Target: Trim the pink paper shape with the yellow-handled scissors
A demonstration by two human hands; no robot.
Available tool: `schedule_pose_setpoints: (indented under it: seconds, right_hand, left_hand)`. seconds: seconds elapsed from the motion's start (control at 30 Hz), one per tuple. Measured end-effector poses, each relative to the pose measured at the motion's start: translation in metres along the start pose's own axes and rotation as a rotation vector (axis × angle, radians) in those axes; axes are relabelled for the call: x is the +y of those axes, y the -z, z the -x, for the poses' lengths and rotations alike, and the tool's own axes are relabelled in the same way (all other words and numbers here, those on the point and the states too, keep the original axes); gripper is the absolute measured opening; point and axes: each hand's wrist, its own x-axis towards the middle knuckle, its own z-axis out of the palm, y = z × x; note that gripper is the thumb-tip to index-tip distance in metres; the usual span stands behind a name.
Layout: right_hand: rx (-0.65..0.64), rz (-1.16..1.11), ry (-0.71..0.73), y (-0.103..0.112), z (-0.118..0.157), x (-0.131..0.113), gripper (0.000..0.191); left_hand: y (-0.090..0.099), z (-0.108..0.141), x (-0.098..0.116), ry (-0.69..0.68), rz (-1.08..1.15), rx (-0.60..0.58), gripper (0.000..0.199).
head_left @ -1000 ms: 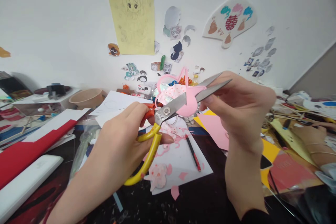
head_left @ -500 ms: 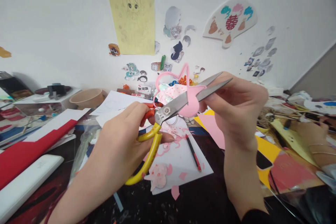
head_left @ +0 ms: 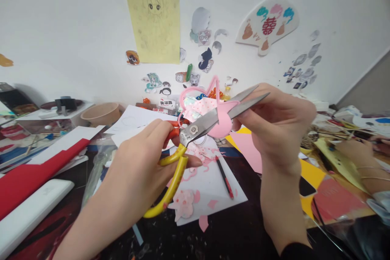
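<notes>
Mid-frame, the scissors point(head_left: 189, 138) have silver blades, one yellow handle and one orange-red handle, and they cross a plain pink paper cutout point(head_left: 224, 120) backed by a white piece speckled with pink dots. Below centre, a white sheet point(head_left: 213, 187) carries pink scraps and a red-and-black pencil point(head_left: 224, 177). At upper centre a pale yellow drawing point(head_left: 155, 16) hangs on the white wall; a red-and-white board point(head_left: 42, 162) lies lower left.

A dark table point(head_left: 231, 231) carries white paper point(head_left: 213, 189) with a pencil point(head_left: 224, 178), pink scraps point(head_left: 202, 222), and a red-and-white board point(head_left: 36, 168).
</notes>
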Motion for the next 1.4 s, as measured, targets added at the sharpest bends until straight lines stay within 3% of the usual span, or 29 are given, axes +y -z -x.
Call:
schedule_pose_setpoints:
  seconds: [0.63,0.97,1.13,1.4]
  right_hand:
    - [0.117,0.034,0.043,-0.012,0.005,0.009,0.013]
    - [0.192,0.033,0.032,-0.02,0.008,0.008,0.012]
    - [0.153,-0.014,-0.032,-0.02,0.006,0.007,0.008]
    - [0.049,-0.038,-0.093,-0.008,0.001,0.007,0.007]
  left_hand:
    - [-0.003,0.0,-0.004,-0.011,0.019,0.027,0.034]
    - [-0.003,-0.004,-0.003,0.034,0.067,0.008,0.025]
    - [-0.002,-0.008,-0.001,0.095,0.087,-0.001,0.029]
    - [-0.003,-0.004,-0.006,0.083,0.088,-0.012,0.03]
